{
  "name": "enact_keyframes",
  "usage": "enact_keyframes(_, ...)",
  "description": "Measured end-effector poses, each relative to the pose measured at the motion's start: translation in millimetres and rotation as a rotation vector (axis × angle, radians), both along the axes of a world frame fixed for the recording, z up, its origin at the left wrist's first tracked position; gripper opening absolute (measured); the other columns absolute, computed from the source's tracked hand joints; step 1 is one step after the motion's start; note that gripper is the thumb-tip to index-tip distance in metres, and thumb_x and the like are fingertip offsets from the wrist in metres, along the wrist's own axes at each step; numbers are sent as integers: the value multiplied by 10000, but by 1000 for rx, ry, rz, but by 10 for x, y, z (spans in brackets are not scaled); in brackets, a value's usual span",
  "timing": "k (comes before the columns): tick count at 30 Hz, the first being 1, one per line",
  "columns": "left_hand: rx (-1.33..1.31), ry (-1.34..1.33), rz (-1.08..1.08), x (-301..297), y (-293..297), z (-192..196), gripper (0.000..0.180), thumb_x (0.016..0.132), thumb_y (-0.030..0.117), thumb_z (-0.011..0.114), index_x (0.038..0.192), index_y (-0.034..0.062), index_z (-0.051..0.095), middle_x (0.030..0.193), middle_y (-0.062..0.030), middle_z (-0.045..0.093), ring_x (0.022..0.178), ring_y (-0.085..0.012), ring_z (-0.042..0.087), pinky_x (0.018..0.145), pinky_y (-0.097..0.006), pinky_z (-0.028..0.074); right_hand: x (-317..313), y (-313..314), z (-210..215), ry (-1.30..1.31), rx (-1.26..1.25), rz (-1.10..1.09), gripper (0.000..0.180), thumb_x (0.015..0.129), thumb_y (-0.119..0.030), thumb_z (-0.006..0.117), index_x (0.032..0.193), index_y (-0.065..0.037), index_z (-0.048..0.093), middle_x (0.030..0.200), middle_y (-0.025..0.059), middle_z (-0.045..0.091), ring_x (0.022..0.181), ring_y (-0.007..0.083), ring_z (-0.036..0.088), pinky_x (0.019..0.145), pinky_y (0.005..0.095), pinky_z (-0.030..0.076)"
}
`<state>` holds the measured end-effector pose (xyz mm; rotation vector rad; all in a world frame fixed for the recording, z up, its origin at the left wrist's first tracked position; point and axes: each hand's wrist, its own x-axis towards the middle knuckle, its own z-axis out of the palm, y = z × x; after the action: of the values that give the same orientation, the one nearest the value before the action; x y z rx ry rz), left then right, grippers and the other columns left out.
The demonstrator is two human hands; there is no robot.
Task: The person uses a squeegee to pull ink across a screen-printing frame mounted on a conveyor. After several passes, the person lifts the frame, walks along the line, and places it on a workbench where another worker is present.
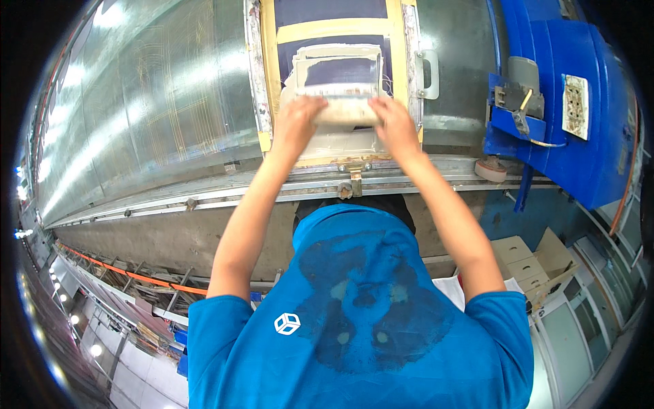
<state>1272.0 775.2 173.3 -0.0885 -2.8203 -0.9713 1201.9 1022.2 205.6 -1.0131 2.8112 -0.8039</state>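
Observation:
Both arms reach forward over a screen-printing frame (256, 75) with yellow tape along its inner edges. My left hand (298, 124) grips the left end of a squeegee (349, 111), a wide pale bar slightly smeared by motion. My right hand (396, 127) is closed on its right end. The squeegee lies crosswise over the mesh. Cream-coloured ink (320, 140) is spread on the near part of the screen and around a dark rectangular area (340, 70) just beyond the squeegee. The hands partly hide the bar's ends.
A long shiny table (163, 88) stretches left, with a metal rail (238, 183) along its near edge. A clamp (354, 178) sits at the frame's near side. On the right stands a blue machine housing (572, 61) with a socket panel (575, 107). Cardboard boxes (521, 262) are at lower right.

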Motion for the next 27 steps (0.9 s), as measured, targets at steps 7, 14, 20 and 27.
enact_keyframes(7, 78, -60, -39, 346, 54, 30, 498, 718, -9, 716, 1182, 171, 716, 1181, -72, 707, 1093, -264, 668, 919, -376, 542, 294, 74, 276, -147, 28, -23, 476, 704, 56, 704, 1170, -30, 662, 1180, 135, 636, 1143, 334, 584, 989, 410, 492)
enact_keyframes(14, 44, -145, 21, -868, -420, 469, 421, 740, 61, 721, 1130, 217, 751, 999, -107, 735, 895, -306, 701, 816, -387, 555, -896, -343, 409, -72, 54, -10, 375, 752, -16, 714, 1125, -49, 693, 1127, 138, 677, 1084, 338, 621, 962, 408, 502)
enact_keyframes(20, -65, -170, 62, -1050, -366, 454, 392, 751, 94, 710, 1118, 226, 756, 998, -102, 735, 878, -299, 701, 779, -394, 556, -1048, -379, 221, -44, -58, -47, 388, 728, 6, 719, 1112, -52, 704, 1123, 128, 688, 1080, 340, 623, 956, 410, 510)
enact_keyframes(27, 8, -59, -58, -6, -28, 214, 411, 701, -40, 675, 1063, 138, 753, 1094, -88, 727, 983, -279, 699, 867, -396, 559, 110, 98, 132, -116, -41, -56, 557, 686, 68, 713, 1219, -87, 666, 1250, 114, 649, 1175, 317, 591, 1034, 390, 476)
